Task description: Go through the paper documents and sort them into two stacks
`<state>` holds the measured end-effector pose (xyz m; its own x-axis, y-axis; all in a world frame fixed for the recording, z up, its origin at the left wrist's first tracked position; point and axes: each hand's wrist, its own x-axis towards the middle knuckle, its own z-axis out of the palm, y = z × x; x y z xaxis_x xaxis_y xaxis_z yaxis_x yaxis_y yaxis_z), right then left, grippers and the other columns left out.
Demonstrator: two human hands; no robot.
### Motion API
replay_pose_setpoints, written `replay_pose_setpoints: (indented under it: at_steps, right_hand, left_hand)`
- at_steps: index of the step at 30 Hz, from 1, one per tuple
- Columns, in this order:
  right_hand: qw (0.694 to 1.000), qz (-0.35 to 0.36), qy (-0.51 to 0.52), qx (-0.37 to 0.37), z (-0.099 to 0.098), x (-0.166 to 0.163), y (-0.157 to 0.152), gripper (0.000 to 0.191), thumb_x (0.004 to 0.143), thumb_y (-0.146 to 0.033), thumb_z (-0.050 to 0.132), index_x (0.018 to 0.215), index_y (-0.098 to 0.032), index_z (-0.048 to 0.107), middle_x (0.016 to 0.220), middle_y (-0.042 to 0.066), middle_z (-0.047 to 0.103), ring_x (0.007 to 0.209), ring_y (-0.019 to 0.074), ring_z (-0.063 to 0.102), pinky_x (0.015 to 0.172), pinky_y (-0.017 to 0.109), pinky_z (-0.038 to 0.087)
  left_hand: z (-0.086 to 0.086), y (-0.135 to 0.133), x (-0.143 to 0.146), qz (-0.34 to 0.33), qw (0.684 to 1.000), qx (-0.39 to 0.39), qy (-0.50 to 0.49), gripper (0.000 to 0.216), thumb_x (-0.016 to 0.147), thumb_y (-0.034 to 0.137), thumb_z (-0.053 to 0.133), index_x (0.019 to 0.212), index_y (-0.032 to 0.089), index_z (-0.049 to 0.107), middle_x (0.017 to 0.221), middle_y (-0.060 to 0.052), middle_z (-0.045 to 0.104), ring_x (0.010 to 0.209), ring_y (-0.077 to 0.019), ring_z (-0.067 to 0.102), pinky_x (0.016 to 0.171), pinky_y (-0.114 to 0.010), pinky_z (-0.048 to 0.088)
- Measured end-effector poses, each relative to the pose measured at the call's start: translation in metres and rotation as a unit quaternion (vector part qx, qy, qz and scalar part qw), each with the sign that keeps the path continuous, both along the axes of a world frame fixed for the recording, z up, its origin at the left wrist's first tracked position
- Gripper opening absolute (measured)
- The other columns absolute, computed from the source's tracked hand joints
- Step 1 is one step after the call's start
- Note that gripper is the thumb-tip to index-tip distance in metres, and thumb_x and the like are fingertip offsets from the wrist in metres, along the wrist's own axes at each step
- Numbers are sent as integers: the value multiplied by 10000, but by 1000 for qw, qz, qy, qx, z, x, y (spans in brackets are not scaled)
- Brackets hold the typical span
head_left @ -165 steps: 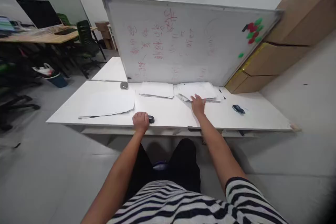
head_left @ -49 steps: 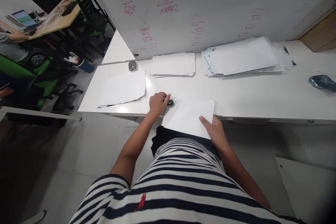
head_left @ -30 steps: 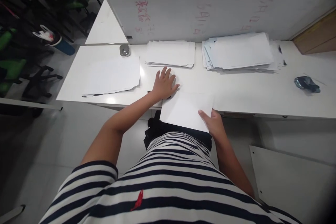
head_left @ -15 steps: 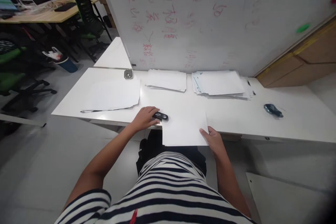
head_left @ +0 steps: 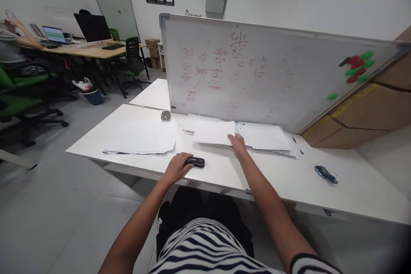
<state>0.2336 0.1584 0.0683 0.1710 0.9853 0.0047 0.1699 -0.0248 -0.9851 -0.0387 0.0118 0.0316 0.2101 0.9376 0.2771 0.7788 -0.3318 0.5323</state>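
My left hand (head_left: 178,167) is closed around the back end of a black stapler (head_left: 196,162), which rests on the white table. With my right hand (head_left: 236,142) I pinch the right edge of some white paper (head_left: 214,132), over the middle paper stack by the whiteboard. Whether it is one sheet or several I cannot tell. Part of the middle stack (head_left: 195,117) shows behind it. Another pile of paper (head_left: 265,138) lies just right of my right hand, and a third pile (head_left: 141,137) lies left of my left hand.
A whiteboard (head_left: 205,68) with red writing stands along the table's back edge. A small grey square object (head_left: 165,115) lies at back left, a dark blue object (head_left: 326,174) at right. Cardboard boxes (head_left: 346,111) stand at back right. A person (head_left: 16,43) sits at the far-left desk.
My right hand has carried the paper from the table's front edge forward to the middle stack. My left hand stays on the stapler. The view has tilted up.
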Motion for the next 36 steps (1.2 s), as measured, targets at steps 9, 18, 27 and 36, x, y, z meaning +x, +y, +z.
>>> replay_pose_setpoints:
  at_steps: [9, 18, 27, 36]
  right_hand:
    - [988, -54, -117, 87, -25, -5, 28, 491, 797, -336, 542, 1262, -191, 485, 1352, 152, 488, 1239, 250, 460, 1013, 420, 396]
    - [862, -98, -467, 173, -60, 133, -12, 455, 777, -76, 346, 1169, -139, 568, 1413, 136, 451, 1376, 232, 302, 1126, 473, 208]
    - [829, -89, -519, 187, -70, 137, -18, 459, 862, -208, 390, 1308, -165, 491, 1434, 125, 448, 1380, 253, 302, 1131, 535, 108]
    - [841, -102, -500, 180, -72, 139, -18, 365, 945, -251, 326, 1184, -188, 594, 1319, 120, 570, 1290, 260, 431, 1113, 549, 114]
  left_hand:
    - [1, 3, -6, -36, 999, -27, 5, 380, 888, 362, 488, 1250, 245, 500, 1169, -66, 583, 1073, -234, 522, 934, -421, 432]
    - [3, 3, -4, -22, 999, -25, 11, 388, 893, 409, 470, 1246, 252, 504, 1198, -54, 583, 1109, -238, 517, 946, -401, 432]
    - [3, 5, -3, -12, 999, -34, 19, 378, 882, 421, 472, 1220, 257, 514, 1202, -51, 589, 1116, -247, 526, 959, -410, 430]
    - [5, 7, 0, -2, 999, -27, 27, 370, 876, 419, 483, 1206, 259, 527, 1174, -53, 604, 1079, -246, 541, 944, -421, 440]
